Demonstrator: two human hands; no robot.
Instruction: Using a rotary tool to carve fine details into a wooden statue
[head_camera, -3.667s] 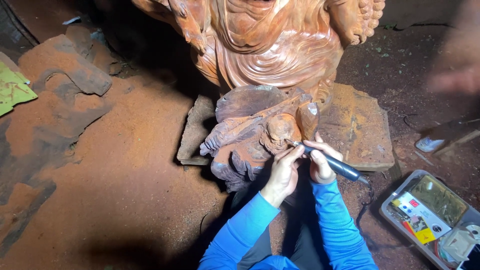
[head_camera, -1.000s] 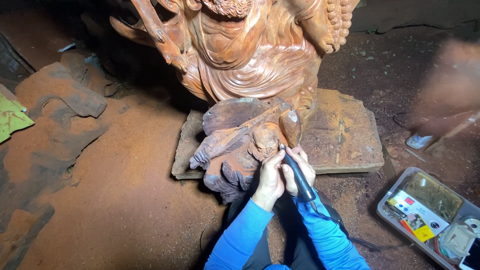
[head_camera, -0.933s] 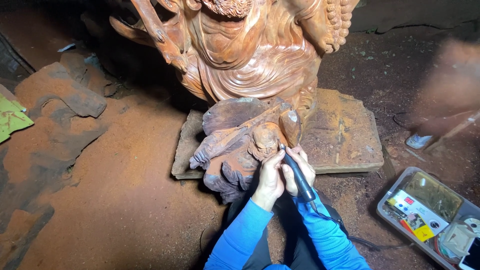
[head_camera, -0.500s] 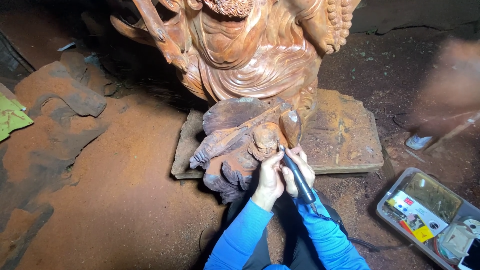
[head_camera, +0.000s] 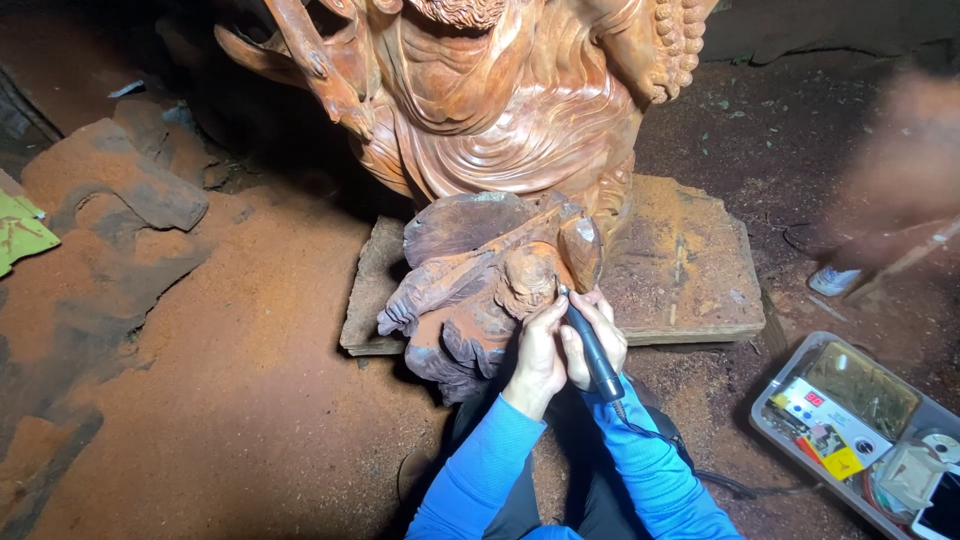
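The right hand (head_camera: 598, 335) is wrapped tight around a dark power carving tool (head_camera: 592, 352); its tip touches the small wood carving (head_camera: 480, 285) (right by the little carved head); the left hand (head_camera: 540, 345) curls against the carving and the tool, steadying them; the small carving sits on a flat wood slab (head_camera: 690, 270); behind stands a big carved statue (head_camera: 500, 100); a tray of bits (head_camera: 860, 420) lies to the right on the dusty red floor (head_camera: 230, 400).

Large wooden statue (head_camera: 500, 110), tool tray (head_camera: 765, 420)
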